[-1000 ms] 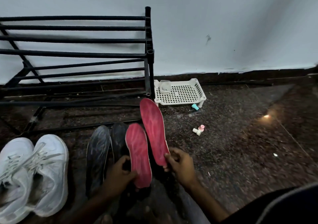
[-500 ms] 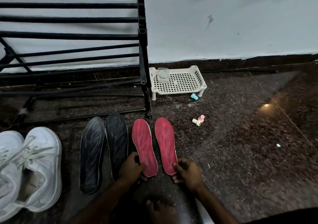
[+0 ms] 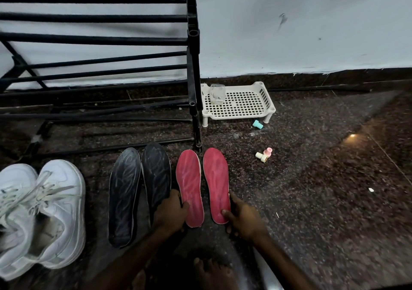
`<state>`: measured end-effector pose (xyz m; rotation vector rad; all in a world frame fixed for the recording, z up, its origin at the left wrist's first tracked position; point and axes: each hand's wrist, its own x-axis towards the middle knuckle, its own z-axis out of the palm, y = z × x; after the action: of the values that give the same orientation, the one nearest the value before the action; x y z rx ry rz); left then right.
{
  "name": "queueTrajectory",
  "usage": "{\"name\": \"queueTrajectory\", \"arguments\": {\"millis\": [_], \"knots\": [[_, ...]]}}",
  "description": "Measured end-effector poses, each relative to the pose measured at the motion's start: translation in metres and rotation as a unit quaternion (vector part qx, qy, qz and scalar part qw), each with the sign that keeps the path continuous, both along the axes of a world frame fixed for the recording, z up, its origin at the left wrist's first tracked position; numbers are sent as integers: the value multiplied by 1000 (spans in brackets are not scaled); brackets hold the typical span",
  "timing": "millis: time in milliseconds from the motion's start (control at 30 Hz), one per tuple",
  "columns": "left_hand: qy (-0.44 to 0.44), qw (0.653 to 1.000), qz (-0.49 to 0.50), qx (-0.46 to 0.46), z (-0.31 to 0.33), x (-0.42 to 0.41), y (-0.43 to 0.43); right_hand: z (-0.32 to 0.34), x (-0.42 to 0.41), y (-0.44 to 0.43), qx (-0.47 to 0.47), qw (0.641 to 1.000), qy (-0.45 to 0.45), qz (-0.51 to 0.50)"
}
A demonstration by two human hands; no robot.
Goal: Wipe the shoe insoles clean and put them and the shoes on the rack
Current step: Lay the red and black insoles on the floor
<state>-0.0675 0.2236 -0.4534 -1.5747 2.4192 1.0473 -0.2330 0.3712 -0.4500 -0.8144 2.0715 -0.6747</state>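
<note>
Two red insoles lie flat and side by side on the dark floor, the left one [image 3: 189, 185] and the right one [image 3: 215, 181]. My left hand [image 3: 170, 211] grips the heel of the left one, thumb on top. The heel of the right one is pinched by my right hand [image 3: 242, 218], thumb also on top. To their left lie two black insoles [image 3: 123, 197] [image 3: 156, 176]. A pair of white shoes [image 3: 44, 214] stands at the far left. The black shoe rack [image 3: 191, 44] stands against the wall behind, and I see nothing on its bars.
A white slotted tray [image 3: 267, 102] holding a clear cup [image 3: 217, 93] sits right of the rack. A teal piece [image 3: 258, 124] and a pink-and-cream piece [image 3: 264, 155] lie on the floor. My bare foot [image 3: 214, 272] is at the bottom edge.
Both red insoles, held up off the floor a second ago, came down and now lie flat and parallel. My hands stay at their heels.
</note>
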Motion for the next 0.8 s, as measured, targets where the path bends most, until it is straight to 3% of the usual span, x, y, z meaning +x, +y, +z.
{"name": "queueTrajectory", "arguments": {"millis": [100,167,233,367,433,800], "knots": [[-102,975,-90,-175,17,-1,2,8,-4,-4,71,972,216,61],[-134,942,-140,-273,27,-2,2,17,-1,-14,37,953,287,87],[-102,929,-182,-307,25,-5,3,22,3,-28,15,935,327,136],[-128,932,-275,-200,17,-13,7,21,11,-44,75,922,319,205],[-128,939,-273,-167,17,-14,12,18,14,-45,84,922,316,206],[-141,933,-281,-172,4,-16,7,12,17,-46,72,925,319,196]]}}
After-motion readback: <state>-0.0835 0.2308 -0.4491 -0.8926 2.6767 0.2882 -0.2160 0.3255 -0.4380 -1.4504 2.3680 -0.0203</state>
